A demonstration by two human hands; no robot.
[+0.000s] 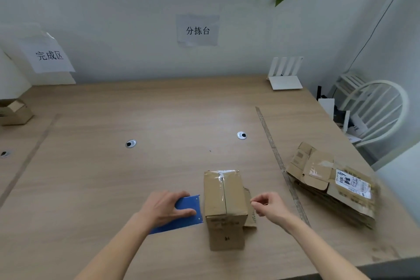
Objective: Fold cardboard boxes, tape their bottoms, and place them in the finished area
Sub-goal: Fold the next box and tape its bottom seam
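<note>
A small folded cardboard box (223,202) stands on the wooden table (136,177) near the front edge, its taped seam facing up. My left hand (168,207) rests on a blue tape dispenser (185,215) just left of the box and grips it. To the right of the box my right hand (269,207) hovers with thumb and forefinger pinched together; nothing visible is between them. A pile of flattened cardboard boxes (329,188) lies at the right of the table.
A folded box (14,111) sits at the far left below a paper sign (48,55) on the wall. A tape line (281,166) runs across the table right of centre. A white router (285,75) stands at the back right; a white chair (375,111) is beside the table.
</note>
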